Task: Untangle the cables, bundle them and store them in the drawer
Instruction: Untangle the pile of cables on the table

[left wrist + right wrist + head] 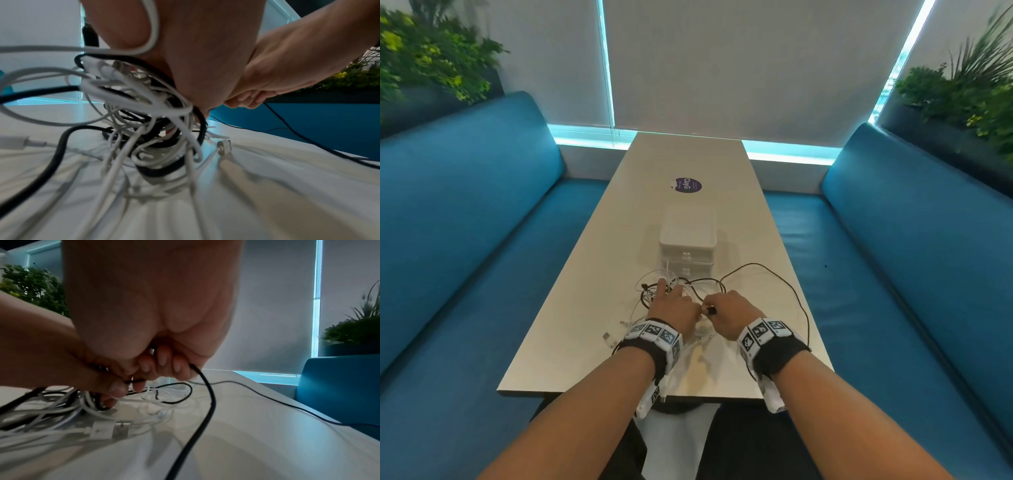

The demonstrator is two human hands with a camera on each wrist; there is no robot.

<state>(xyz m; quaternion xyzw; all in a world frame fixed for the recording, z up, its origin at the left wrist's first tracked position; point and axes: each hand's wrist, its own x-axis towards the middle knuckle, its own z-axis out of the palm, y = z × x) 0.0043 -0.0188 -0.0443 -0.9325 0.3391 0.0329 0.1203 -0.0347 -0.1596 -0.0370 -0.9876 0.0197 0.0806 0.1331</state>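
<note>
Much of the tangle of cables (674, 298) is hidden under the two hands in the head view, and the left wrist view shows the knot (148, 113) blurred, so single strands cannot be followed through it. Which white cable ends in which plug is hard to make out; one white USB plug (111, 429) lies flat on the table (592, 342) beside the heap. The drawer unit (687, 240), a small white box, stands on the table just beyond the cables; its drawers look shut, though the fronts are small and pale.

Both forearms reach forward side by side, hands close together over the heap. The left hand (671, 306) sits palm down on the tangle with its fingers pushed in among white and black loops, one white loop (153, 32) running around a finger; whether it grips any strand I cannot tell. The right hand (729, 311) has its fingers (162, 360) curled around a thin black cable (207, 395), which leaves the fist and trails in a wide loop (774, 274) over the right side of the table.
</note>
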